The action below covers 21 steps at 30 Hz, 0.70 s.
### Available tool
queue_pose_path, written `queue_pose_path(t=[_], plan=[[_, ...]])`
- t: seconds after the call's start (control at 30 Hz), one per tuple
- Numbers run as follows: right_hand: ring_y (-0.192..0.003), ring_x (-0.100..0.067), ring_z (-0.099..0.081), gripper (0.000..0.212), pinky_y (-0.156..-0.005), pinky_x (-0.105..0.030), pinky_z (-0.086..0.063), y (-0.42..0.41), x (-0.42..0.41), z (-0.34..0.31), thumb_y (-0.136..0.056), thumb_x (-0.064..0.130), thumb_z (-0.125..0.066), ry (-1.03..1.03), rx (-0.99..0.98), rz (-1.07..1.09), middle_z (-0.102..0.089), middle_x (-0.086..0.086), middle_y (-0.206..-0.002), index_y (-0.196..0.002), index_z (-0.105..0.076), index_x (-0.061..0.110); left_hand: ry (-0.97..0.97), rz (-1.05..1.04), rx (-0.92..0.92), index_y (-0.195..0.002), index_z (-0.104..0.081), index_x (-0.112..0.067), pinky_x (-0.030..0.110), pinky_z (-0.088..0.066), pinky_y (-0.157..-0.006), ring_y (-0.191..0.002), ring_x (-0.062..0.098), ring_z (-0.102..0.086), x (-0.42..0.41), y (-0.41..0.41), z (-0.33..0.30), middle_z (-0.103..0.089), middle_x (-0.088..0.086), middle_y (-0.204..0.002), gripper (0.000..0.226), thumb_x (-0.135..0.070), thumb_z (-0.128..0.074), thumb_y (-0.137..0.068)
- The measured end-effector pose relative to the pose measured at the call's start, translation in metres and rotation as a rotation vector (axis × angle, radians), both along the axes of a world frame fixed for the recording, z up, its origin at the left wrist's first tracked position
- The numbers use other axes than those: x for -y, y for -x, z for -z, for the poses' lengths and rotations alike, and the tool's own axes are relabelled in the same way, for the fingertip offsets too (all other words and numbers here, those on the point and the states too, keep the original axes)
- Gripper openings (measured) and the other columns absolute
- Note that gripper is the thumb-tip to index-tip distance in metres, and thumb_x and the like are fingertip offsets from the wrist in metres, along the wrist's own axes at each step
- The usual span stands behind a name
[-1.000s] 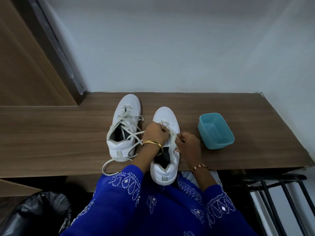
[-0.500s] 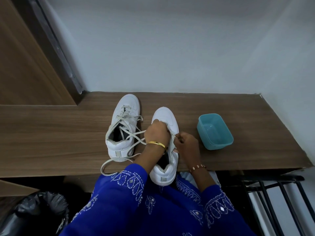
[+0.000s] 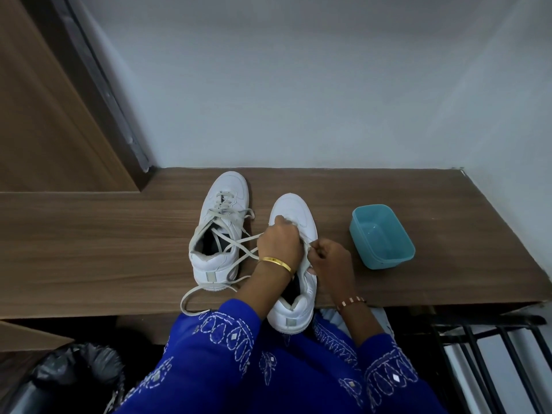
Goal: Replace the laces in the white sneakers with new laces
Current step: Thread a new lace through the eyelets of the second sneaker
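Two blue embroidered sleeves (image 3: 227,339) fill the near edge, with a black bin bag (image 3: 74,372) at 8 o'clock and a black metal rack (image 3: 490,339) at 4 o'clock. Right sneaker (image 3: 294,282) sits on the wooden bench (image 3: 104,249), heel overhanging the near edge, toe pointing to 12. Left hand (image 3: 279,240), gold bangle (image 3: 276,262) on the wrist, lies over the sneaker's eyelet area, fingers curled and gripping the lace (image 3: 306,245) near the toe end. Right hand (image 3: 330,256), beaded bracelet (image 3: 351,302) on the wrist, is just beside it at 3 o'clock, fingertips pinching the same lace at the sneaker's edge. Left sneaker (image 3: 219,234) stands at 9 o'clock of the right one, close but apart, laces loosened, loose ends (image 3: 239,249) crossing its opening and trailing off toward the near bench edge. Teal plastic tub (image 3: 382,237) sits at 3 o'clock, well apart from the sneakers. Grey wall (image 3: 298,85) behind at 12, wooden door (image 3: 44,115) at 10 o'clock.
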State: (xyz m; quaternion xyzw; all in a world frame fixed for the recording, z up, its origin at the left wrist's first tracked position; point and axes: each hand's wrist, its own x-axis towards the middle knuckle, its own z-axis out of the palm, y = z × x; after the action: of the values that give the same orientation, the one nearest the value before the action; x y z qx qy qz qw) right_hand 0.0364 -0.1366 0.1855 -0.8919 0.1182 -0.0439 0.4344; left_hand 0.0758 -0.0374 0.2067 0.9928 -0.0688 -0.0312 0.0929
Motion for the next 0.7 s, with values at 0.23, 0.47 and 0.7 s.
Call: queue_pose_path(t=[0.23, 0.47, 0.7], plan=[[-0.069, -0.017, -0.056, 0.014, -0.060, -0.021, -0.038, 0.001, 0.000, 0.000, -0.087, 0.005, -0.055, 0.002, 0.005, 0.001, -0.068, -0.016, -0.080, -0.088, -0.066, -0.003, 0.106, -0.064, -0.014, -0.111, -0.060, -0.006, 0.036, -0.045, -0.069, -0.100, 0.030, -0.058, 0.000, 0.002, 0.003, -0.045, 0.012, -0.120, 0.025, -0.011, -0.044, -0.091], [-0.069, -0.022, -0.057, 0.013, -0.062, -0.025, -0.039, 0.001, -0.001, 0.002, -0.087, 0.006, -0.055, 0.001, 0.003, 0.006, -0.067, -0.015, -0.078, -0.086, -0.065, -0.002, 0.369, -0.232, -0.103, -0.097, -0.071, -0.017, 0.033, -0.048, -0.077, -0.099, 0.028, -0.061, -0.004, -0.009, 0.005, -0.059, 0.008, -0.115, 0.022, -0.018, -0.054, -0.083], [-0.054, -0.017, -0.059, 0.026, -0.054, -0.028, -0.054, -0.006, 0.007, -0.002, -0.096, 0.019, -0.048, -0.571, -0.175, 0.128, -0.061, -0.012, -0.065, -0.083, -0.062, 0.002, 0.497, -0.061, -0.006, -0.103, -0.066, -0.010, 0.033, -0.047, -0.077, -0.092, 0.029, -0.059, -0.016, 0.003, 0.018, -0.052, 0.012, -0.110, 0.023, -0.021, -0.059, -0.083]])
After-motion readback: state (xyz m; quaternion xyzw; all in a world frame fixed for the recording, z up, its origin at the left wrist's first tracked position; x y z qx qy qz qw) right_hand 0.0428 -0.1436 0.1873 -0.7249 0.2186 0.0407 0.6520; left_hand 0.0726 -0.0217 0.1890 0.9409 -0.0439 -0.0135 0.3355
